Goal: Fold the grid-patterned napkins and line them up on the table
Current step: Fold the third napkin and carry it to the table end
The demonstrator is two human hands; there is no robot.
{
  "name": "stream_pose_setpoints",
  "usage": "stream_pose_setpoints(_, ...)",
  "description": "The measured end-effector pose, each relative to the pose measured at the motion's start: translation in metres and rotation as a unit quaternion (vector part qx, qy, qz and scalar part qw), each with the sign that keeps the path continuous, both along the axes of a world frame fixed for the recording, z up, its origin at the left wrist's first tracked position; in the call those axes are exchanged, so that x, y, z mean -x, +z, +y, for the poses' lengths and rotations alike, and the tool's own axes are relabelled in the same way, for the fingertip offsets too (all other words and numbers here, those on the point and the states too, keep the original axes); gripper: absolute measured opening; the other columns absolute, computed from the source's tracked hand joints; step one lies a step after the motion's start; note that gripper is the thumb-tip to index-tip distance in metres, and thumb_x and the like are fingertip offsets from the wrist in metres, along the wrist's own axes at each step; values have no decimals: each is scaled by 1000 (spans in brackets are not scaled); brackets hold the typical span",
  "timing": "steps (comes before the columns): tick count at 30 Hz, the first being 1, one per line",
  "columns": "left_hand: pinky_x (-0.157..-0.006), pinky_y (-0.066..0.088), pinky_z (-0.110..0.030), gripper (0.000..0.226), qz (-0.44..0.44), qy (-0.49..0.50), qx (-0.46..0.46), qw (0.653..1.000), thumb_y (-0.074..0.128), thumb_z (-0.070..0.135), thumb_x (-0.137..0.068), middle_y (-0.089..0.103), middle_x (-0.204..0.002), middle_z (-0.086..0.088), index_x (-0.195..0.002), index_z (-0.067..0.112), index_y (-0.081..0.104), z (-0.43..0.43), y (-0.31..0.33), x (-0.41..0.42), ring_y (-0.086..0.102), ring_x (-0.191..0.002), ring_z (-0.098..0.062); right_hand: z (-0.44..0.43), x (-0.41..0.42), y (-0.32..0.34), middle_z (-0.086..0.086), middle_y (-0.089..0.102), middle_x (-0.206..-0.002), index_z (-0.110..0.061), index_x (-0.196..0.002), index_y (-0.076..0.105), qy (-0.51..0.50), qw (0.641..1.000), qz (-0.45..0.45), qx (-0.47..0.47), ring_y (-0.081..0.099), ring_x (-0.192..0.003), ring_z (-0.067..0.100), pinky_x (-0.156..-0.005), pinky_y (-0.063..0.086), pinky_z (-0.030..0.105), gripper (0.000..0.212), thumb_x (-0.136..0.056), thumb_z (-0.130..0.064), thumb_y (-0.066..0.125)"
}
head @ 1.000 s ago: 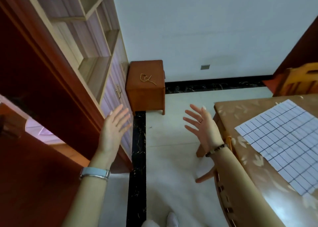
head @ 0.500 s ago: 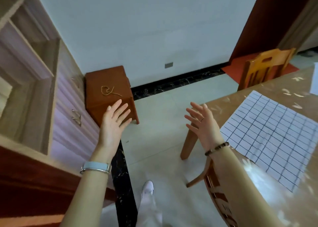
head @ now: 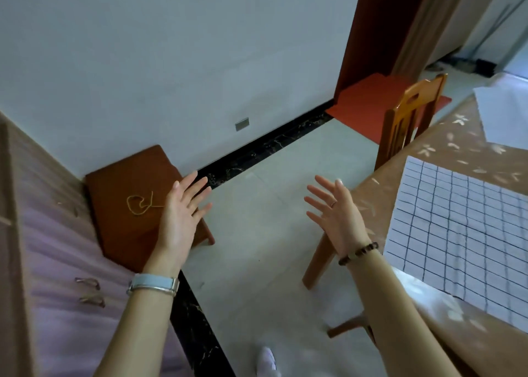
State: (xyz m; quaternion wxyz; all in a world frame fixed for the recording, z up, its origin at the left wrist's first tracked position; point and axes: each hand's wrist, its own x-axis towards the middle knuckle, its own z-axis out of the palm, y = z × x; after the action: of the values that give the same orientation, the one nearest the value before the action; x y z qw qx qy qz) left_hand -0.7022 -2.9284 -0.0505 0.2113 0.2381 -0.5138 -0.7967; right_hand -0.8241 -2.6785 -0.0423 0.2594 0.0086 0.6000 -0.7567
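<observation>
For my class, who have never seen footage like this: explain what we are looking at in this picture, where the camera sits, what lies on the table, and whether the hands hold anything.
There is no machine here. The camera is worn on a person's head and looks forward and down, so you see their own two arms reaching out. The left hand, with a pale band on its wrist, and the right hand, with a bead bracelet, are both open with fingers spread, and neither holds anything. They are raised above the floor, not touching the table. On the right is a table with a leaf-patterned cover. A grid-patterned napkin lies flat and unfolded on it, and a plain white sheet lies farther back. A wooden chair stands at the table, and a small brown stool sits by the wall.
</observation>
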Motion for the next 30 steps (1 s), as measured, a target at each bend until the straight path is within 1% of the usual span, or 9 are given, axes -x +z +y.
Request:
stream_pose_setpoints(8, -106, 43, -43, 50, -13, -36, -5, 999, 26, 43, -104, 57, -139, -7, -142, 18, 48, -47, -11, 47, 55, -128, -22, -40, 33, -9, 1, 58, -132, -31, -121, 57, -15, 1000, -8, -13, 55, -120, 23, -106, 40, 46, 40, -100, -50, 29)
stream_pose_setpoints(15, -106, 42, -45, 47, -11, -57, -4, 998, 28, 44, -103, 59, -137, -6, -135, 21, 54, -83, -24, 99, 56, -127, -22, -66, 81, -19, 0, 59, -131, -28, -123, 57, -40, 999, -14, -13, 57, -118, 22, -105, 41, 45, 42, -100, -50, 29)
stream_pose_setpoints(18, -107, 42, -45, 45, -15, -66, -4, 998, 29, 43, -104, 61, -136, -7, -132, 21, 56, -95, -24, 131, 56, -127, -23, -79, 110, -22, 1, 59, -130, -26, -125, 56, -54, 998, -16, -4, 57, -118, 22, -104, 42, 43, 44, -101, -48, 28)
stream_pose_setpoints(23, -103, 45, -42, 43, -12, -81, 0, 997, 28, 39, -104, 61, -134, -7, -130, 20, 57, -122, -18, 192, 56, -127, -24, -107, 168, -22, 3, 58, -131, -23, -128, 55, -79, 996, -30, 7, 56, -118, 24, -104, 42, 43, 45, -102, -45, 26)
stream_pose_setpoints(26, -104, 44, -42, 44, -16, -90, 11, 996, 29, 41, -104, 63, -131, -5, -131, 19, 56, -136, -12, 233, 56, -127, -24, -118, 201, -20, 3, 58, -130, -24, -126, 55, -84, 996, -30, 9, 57, -118, 23, -103, 43, 42, 43, -103, -44, 26)
stream_pose_setpoints(30, -103, 45, -41, 46, -10, -108, 20, 994, 29, 42, -104, 61, -134, -6, -134, 19, 54, -142, -1, 291, 57, -126, -22, -125, 243, -17, 2, 59, -130, -25, -125, 56, -95, 995, -30, 6, 57, -117, 23, -98, 45, 40, 41, -103, -43, 27)
